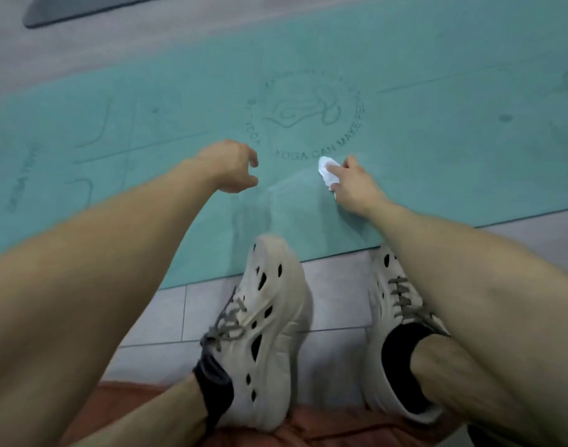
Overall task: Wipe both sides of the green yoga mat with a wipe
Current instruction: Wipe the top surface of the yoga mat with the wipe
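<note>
The green yoga mat lies flat across the tiled floor, printed with a round emblem and lettering. My right hand holds a small white wipe against the mat just below the lettering. A paler damp streak runs from the wipe back toward the mat's near edge. My left hand hovers over the mat to the left of the wipe, its fingers loosely curled and holding nothing.
My two feet in pale clogs stand at the mat's near edge, the left toe on the mat. Grey floor tiles lie under me. A dark grey mat lies at the far left on the floor.
</note>
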Demonstrator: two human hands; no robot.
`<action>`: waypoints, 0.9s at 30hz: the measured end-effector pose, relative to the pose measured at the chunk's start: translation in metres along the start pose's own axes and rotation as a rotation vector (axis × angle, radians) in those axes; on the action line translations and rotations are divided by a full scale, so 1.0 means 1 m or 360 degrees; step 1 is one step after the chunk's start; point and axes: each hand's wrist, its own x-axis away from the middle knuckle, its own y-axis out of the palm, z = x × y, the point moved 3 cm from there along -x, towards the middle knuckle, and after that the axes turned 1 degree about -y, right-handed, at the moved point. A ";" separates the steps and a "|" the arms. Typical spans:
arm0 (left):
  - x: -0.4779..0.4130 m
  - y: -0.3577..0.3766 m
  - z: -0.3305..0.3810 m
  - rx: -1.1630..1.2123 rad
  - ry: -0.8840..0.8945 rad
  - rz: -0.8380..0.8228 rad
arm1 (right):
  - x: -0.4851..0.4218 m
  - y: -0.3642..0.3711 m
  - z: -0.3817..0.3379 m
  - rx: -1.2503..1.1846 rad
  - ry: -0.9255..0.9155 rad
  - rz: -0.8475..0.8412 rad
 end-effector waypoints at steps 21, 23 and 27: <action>-0.148 0.026 -0.047 -0.0179 0.0328 -0.0233 | -0.087 -0.042 0.026 0.0071 0.0389 0.0503; -0.151 0.027 -0.052 -0.0151 0.0334 -0.0270 | -0.091 -0.036 0.009 0.0106 0.0490 0.0490; -0.152 0.023 -0.055 -0.0202 0.0398 -0.0364 | -0.079 0.023 -0.091 0.0031 -0.0464 -0.0100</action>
